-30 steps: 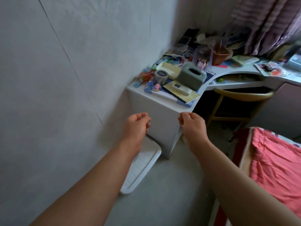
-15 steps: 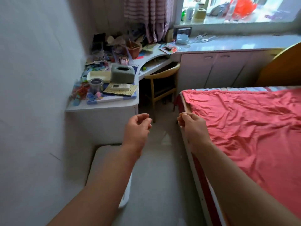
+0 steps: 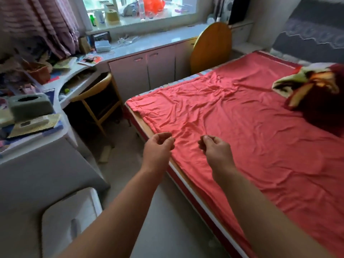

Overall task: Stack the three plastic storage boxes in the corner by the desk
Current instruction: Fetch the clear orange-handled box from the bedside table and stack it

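A white plastic storage box lid [image 3: 68, 213] shows at the lower left, on the floor beside the end panel of the white desk [image 3: 37, 164]; my left forearm covers part of it. Only this one box is visible. My left hand [image 3: 158, 148] and my right hand [image 3: 214, 148] are held out in front of me over the near edge of the bed, fingers curled loosely inward, holding nothing. Both hands are well to the right of the box and above it.
The desk top carries a grey tissue box [image 3: 30, 105] and much clutter. A wooden chair [image 3: 96, 101] is tucked under the desk. A bed with a red sheet [image 3: 242, 127] fills the right. A narrow strip of floor [image 3: 167, 229] runs between desk and bed.
My view has swung right, from the wall and desk corner to the bed and window. Both hands stayed curled and empty in front of me; the box slid to the lower left.
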